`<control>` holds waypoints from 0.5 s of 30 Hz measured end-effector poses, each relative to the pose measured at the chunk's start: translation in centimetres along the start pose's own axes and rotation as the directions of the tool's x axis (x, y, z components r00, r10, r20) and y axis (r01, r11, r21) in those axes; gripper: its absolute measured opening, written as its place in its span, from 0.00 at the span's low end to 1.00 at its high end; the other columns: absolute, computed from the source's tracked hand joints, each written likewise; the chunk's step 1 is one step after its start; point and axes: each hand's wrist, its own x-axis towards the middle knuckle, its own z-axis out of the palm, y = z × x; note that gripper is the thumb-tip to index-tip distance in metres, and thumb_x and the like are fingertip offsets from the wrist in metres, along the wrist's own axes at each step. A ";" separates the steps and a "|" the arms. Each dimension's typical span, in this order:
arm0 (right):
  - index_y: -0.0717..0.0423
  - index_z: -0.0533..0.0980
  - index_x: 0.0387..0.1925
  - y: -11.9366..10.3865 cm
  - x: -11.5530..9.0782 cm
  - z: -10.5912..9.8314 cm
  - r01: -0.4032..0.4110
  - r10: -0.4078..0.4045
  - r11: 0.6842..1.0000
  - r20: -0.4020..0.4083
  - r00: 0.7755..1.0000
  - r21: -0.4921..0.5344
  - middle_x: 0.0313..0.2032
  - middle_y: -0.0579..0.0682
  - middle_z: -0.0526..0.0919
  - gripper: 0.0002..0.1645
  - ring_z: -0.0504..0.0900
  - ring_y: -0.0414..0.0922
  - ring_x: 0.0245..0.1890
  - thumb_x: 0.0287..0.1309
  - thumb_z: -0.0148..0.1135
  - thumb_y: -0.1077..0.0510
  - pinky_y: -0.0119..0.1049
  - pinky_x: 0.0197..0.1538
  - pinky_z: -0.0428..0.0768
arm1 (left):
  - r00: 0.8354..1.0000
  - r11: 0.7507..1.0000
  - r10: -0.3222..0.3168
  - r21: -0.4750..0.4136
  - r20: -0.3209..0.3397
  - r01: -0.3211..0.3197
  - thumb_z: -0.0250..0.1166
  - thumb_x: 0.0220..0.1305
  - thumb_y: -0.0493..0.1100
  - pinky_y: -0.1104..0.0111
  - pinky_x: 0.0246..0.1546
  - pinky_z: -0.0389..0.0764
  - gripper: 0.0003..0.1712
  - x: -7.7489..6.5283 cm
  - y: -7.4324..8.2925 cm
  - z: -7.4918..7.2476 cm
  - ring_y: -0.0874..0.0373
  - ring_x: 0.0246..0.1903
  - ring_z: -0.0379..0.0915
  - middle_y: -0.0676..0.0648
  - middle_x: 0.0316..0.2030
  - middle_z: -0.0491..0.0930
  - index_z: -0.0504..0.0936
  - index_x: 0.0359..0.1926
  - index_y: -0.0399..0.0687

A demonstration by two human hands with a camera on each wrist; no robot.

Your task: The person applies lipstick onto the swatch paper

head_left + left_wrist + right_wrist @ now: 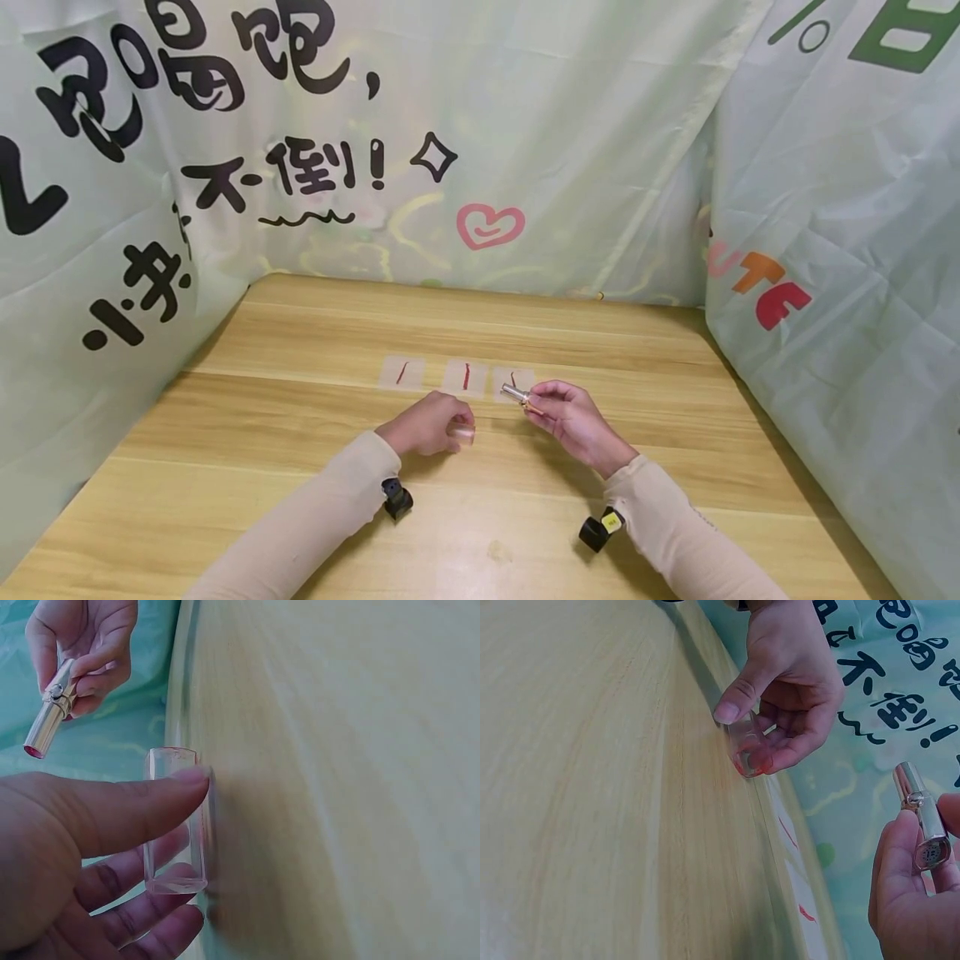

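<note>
A person sits at a wooden table (pixel 300 467), both forearms in beige sleeves. The left hand (pixel 426 425) rests on the tabletop with its fingers curled around a small clear cap (pixel 462 434). In the left wrist view the thumb presses along one side of the clear cap (pixel 175 821) and the other fingers wrap beneath it, so the cap is pinched between them, its side against the wood.

The right hand (pixel 572 417) is lifted slightly above the table, just to the right of the left hand's fingertips. Its thumb and fingers are closed around a silver lipstick tube (pixel 519 397), which juts out past the fingertips toward the left. The left wrist view shows the lipstick tube (pixel 48 720) with a pink-red tip at its free end; the tip looks barely raised, though the view is too small to be sure.

Just beyond both sets of fingertips, three pale paper strips (pixel 456 377) lie in a row on the table, each bearing a red mark. The rightmost strip is nearest the tube's end.
</note>
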 end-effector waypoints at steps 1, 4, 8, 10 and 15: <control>0.59 0.77 0.32 0.0 0.0 0.0 0.001 -0.001 1.000 -0.001 1.000 -0.001 0.34 0.53 0.79 0.13 0.83 0.43 0.34 0.60 0.53 0.77 0.30 0.43 0.82 | 1.000 1.000 -0.002 0.000 -0.001 0.002 0.76 0.49 0.35 0.64 0.44 0.77 0.15 0.0 0.0 0.0 0.56 0.39 0.75 0.52 0.36 0.82 0.83 0.38 0.48; 0.59 0.77 0.32 0.0 0.0 0.0 0.001 -0.001 1.000 -0.002 1.000 -0.002 0.34 0.52 0.79 0.13 0.82 0.43 0.34 0.60 0.53 0.77 0.30 0.43 0.82 | 1.000 1.000 -0.007 0.000 -0.001 0.007 0.76 0.49 0.34 0.64 0.45 0.77 0.15 0.1 -0.1 0.1 0.56 0.40 0.75 0.52 0.36 0.81 0.83 0.39 0.48; 0.59 0.77 0.32 0.0 0.0 0.0 0.000 0.000 1.000 -0.001 1.000 -0.003 0.34 0.53 0.79 0.13 0.83 0.43 0.33 0.60 0.53 0.77 0.30 0.43 0.82 | 1.000 1.000 -0.010 0.001 0.000 0.010 0.75 0.49 0.34 0.63 0.46 0.77 0.15 0.2 -0.2 0.1 0.55 0.41 0.75 0.51 0.36 0.81 0.83 0.40 0.47; 0.59 0.77 0.32 0.0 0.0 0.0 -0.001 0.001 1.000 -0.001 1.000 -0.004 0.34 0.53 0.79 0.13 0.83 0.43 0.33 0.60 0.53 0.77 0.30 0.43 0.82 | 1.000 1.000 -0.009 0.005 -0.003 0.009 0.75 0.50 0.34 0.63 0.46 0.77 0.15 0.2 -0.2 0.2 0.55 0.41 0.75 0.51 0.36 0.81 0.83 0.40 0.47; 0.58 0.77 0.32 -0.1 0.1 0.1 -0.002 0.002 1.000 -0.006 1.000 -0.013 0.34 0.52 0.79 0.13 0.82 0.43 0.33 0.60 0.53 0.76 0.30 0.43 0.82 | 1.000 1.000 0.002 0.006 -0.015 -0.002 0.74 0.50 0.33 0.63 0.47 0.77 0.15 0.2 -0.2 0.2 0.55 0.41 0.76 0.50 0.36 0.82 0.83 0.40 0.46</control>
